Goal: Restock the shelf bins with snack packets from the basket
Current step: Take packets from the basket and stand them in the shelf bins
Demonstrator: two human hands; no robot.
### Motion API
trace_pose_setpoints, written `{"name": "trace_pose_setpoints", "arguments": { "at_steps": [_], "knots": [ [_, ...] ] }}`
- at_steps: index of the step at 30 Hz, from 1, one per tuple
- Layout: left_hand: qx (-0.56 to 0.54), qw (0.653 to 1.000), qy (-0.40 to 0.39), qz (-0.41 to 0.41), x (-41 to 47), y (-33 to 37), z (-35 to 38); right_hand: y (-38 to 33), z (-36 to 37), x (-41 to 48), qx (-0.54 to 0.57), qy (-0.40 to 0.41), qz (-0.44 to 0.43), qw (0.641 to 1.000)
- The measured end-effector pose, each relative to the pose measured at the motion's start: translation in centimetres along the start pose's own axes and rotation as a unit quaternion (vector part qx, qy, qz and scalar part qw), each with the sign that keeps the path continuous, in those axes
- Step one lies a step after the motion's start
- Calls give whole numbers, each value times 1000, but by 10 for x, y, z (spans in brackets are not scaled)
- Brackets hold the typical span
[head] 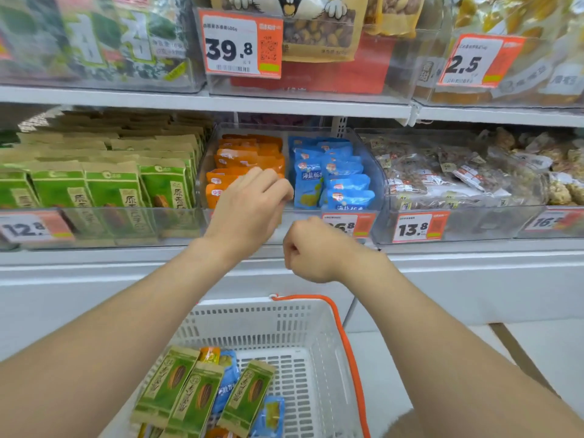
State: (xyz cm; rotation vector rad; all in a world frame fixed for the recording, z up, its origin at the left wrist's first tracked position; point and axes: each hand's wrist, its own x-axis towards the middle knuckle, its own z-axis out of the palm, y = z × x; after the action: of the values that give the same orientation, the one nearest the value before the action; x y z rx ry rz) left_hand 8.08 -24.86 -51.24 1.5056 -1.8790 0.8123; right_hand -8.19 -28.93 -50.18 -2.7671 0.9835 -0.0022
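A clear shelf bin holds orange snack packets on its left side and blue snack packets on its right. My left hand reaches over the bin's front edge, its fingers curled down onto the front orange packets. The hand hides whether it grips one. My right hand is a closed fist in front of the bin's price tag, and nothing shows in it. Below stands the white basket, with green seed packets and some blue and orange packets in it.
Rows of green seed packets fill the bin to the left. Mixed clear-wrapped snacks fill the bin to the right. The shelf above carries larger bags behind clear fronts. The basket's orange handle hangs along its right side.
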Motion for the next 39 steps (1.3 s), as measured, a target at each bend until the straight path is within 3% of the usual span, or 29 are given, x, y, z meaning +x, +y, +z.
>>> {"name": "trace_pose_setpoints", "arguments": {
  "at_steps": [3,7,10,12,15,20,22,24,29,34,37,39],
  "knots": [
    [-16,998,-57,10,-52,3,-15,-22,37,-8,-16,-93,4,996],
    [-67,964,-234,-105,-132,4,-23,-53,108,-24,-13,-234,-13,972],
    [-48,891,-421,-162,-184,5,-24,-68,163,-39,-49,-290,-23,955],
    [-46,845,-500,-181,-216,9,-19,-75,190,-47,-83,-304,-32,949],
    [-28,767,-607,-205,-265,19,-3,-78,218,-51,-110,-322,-39,940],
    [-38,597,-772,-215,-333,28,14,-76,236,-43,-115,-337,-41,933],
    [-37,563,-802,-196,-336,31,13,-75,241,-38,-116,-340,-41,932],
    [-41,578,-798,-163,-333,34,17,-77,244,-33,-119,-351,-44,928],
    [-86,665,-731,-126,-331,27,23,-83,246,-22,-134,-351,-44,926],
    [-149,717,-661,-163,-342,17,33,-77,239,-15,-113,-338,-37,934],
    [-104,758,-623,-161,-346,13,31,-73,231,-15,-96,-333,-31,938],
    [-61,766,-621,-159,-341,12,26,-73,227,-18,-95,-332,-25,938]
  ]
}}
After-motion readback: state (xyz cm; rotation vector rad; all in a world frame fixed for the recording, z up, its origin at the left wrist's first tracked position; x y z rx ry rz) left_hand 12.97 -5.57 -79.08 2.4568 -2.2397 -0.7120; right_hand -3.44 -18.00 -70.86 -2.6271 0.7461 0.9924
